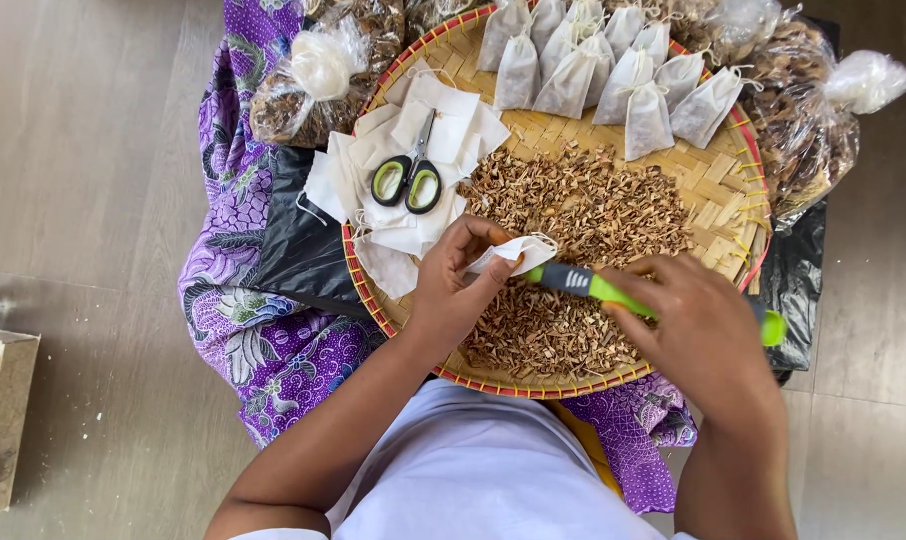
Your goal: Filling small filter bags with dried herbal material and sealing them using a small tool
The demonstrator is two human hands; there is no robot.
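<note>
Left hand [456,285] pinches a small white fabric pouch [513,252], crumpled, its mouth turned toward the tool, above the round woven bamboo tray [718,175]. Right hand [701,325] grips a green-and-black handled scoop [598,287], its dark tip at the pouch mouth. Brown dried herb pieces [583,215] cover the tray; green-handled scissors [410,178] lie on flat white pouches.
</note>
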